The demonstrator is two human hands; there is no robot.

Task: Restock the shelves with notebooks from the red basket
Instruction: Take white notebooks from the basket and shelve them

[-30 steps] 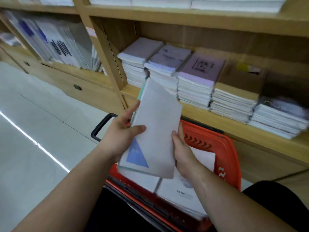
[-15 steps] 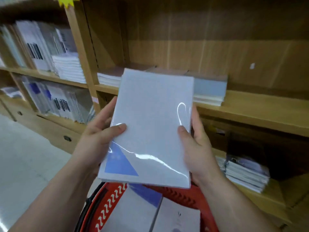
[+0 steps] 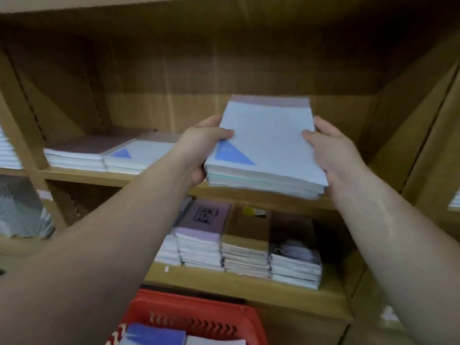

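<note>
While both arms reach up to the upper shelf (image 3: 82,176), the left hand (image 3: 199,151) and right hand (image 3: 334,151) clamp a stack of pale-blue notebooks (image 3: 267,143) from either side, thumbs on the top cover, fingers wrapped round the edges. The stack is at the shelf's front lip, right of two low notebook piles (image 3: 112,155); can't tell if it touches the board. Red basket (image 3: 191,317) is below with a blue-covered notebook (image 3: 154,336) inside, and fuller piles (image 3: 249,247) sit on the lower shelf.
</note>
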